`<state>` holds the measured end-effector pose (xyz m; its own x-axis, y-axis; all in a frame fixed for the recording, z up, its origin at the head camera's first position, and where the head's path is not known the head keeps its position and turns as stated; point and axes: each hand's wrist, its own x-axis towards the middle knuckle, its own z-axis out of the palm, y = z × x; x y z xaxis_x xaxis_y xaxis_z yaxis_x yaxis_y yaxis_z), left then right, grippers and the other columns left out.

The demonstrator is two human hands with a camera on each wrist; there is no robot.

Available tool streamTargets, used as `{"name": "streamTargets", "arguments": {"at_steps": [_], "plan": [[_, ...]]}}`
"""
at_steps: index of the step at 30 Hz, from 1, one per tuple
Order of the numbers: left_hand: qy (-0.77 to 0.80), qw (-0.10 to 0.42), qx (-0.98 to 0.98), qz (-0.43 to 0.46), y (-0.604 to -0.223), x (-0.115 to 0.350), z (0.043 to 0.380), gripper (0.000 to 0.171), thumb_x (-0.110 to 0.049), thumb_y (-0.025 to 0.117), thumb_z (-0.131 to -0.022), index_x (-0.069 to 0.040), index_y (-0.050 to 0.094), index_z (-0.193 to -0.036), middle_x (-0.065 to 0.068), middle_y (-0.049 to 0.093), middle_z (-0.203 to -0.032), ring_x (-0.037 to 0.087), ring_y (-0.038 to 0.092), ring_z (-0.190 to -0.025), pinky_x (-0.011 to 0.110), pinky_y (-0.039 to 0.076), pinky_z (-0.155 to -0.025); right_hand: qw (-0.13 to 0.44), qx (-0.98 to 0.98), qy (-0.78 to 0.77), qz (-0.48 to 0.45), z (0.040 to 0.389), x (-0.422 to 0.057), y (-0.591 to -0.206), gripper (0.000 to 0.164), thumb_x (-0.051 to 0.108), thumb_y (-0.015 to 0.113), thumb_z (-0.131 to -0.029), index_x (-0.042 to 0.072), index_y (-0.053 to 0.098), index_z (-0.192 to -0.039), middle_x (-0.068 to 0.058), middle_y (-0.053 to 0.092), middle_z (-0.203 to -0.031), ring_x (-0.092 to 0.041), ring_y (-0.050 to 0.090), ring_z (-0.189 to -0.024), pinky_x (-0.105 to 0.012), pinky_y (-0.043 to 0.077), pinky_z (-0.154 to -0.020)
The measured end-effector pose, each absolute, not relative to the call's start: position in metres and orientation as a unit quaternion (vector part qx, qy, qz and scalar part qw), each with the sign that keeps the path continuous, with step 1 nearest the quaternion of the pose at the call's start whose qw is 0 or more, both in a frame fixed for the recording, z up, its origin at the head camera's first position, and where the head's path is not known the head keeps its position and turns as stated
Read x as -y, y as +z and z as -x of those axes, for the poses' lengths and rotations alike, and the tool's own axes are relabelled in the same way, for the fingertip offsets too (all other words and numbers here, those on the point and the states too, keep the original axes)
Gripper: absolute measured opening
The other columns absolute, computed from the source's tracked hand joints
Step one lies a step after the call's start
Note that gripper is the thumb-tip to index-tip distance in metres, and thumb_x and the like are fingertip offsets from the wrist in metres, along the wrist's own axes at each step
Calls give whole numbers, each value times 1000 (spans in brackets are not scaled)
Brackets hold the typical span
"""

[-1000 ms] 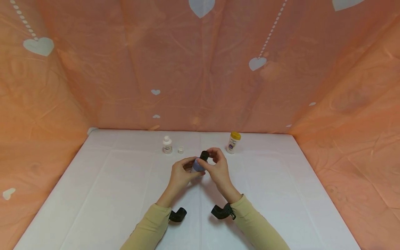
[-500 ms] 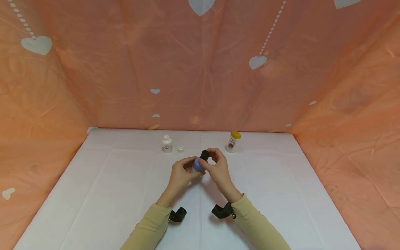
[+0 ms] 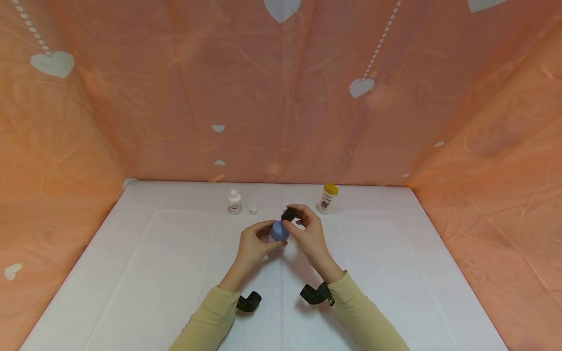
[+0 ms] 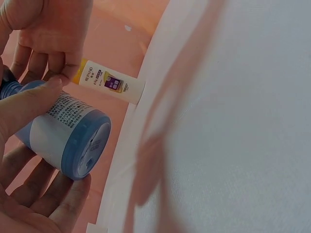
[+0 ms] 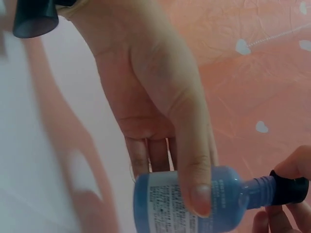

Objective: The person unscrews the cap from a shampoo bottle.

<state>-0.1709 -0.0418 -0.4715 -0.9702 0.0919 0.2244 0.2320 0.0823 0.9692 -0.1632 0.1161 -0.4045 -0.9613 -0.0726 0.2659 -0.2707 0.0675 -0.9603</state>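
My left hand [image 3: 254, 241] grips a blue bottle [image 3: 278, 231] with a white printed label around its body, held tilted above the table. The fingers of my right hand [image 3: 311, 238] pinch its black cap [image 3: 288, 214]. In the right wrist view the threaded neck of the bottle [image 5: 226, 194] shows bare below the cap [image 5: 290, 190], which sits at the neck's outer end. The left wrist view shows the bottle's round base [image 4: 90, 148] facing the camera. The neck is mostly hidden there by the hands.
On the white table [image 3: 175, 273], a small white bottle [image 3: 235, 204] stands at the back, with a small white cap [image 3: 253, 210] beside it. Further right stands a white bottle with a yellow lid [image 3: 327, 202]. Orange sheeting [image 3: 281, 122] with hearts closes off the back and sides.
The black cap has shifted up from the blue bottle's shoulder and tilted, with my right hand moving slightly up and right. My left hand and the bottle have stayed almost in place.
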Motion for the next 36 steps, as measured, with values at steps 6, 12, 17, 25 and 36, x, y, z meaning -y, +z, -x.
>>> {"name": "streamTargets", "arguments": {"at_steps": [6, 12, 17, 25, 36], "plan": [[-668, 56, 735, 104, -473, 43, 171, 53, -1, 89, -63, -2, 69, -112, 13, 68, -107, 26, 65, -99, 36, 54, -85, 70, 695, 705, -121, 174, -122, -419, 37, -7, 67, -85, -8, 57, -120, -22, 61, -110, -19, 54, -89, -27, 42, -73], [-666, 51, 738, 94, -470, 45, 168, 53, 1, 87, -64, -1, 68, -113, 14, 67, -109, 28, 65, -100, 40, 52, -88, 62, 676, 725, -122, 177, -125, -425, 41, -5, 68, -86, -1, 55, -125, -21, 59, -114, -17, 56, -89, -21, 46, -74], [-660, 55, 742, 101, -453, 49, 157, 51, 6, 84, -66, 6, 65, -113, 21, 66, -109, 36, 63, -101, 51, 50, -88, 56, 657, 738, -143, 178, -127, -425, 42, -9, 66, -85, -9, 52, -124, -25, 58, -118, -20, 61, -100, -24, 51, -84], [-643, 70, 756, 99, -435, 57, 147, 48, 8, 82, -67, 10, 64, -112, 24, 65, -107, 39, 63, -99, 53, 50, -87, 22, 628, 767, -131, 178, -126, -425, 34, -10, 68, -83, -10, 54, -114, -21, 58, -113, -25, 65, -100, -30, 54, -83], [-651, 74, 750, 87, -433, 67, 147, 50, 8, 82, -67, 9, 64, -114, 25, 65, -110, 39, 63, -100, 51, 49, -89, -32, 650, 752, -108, 183, -123, -434, 36, 14, 60, -96, 0, 56, -129, -13, 62, -106, -22, 61, -96, -41, 49, -91]]}}
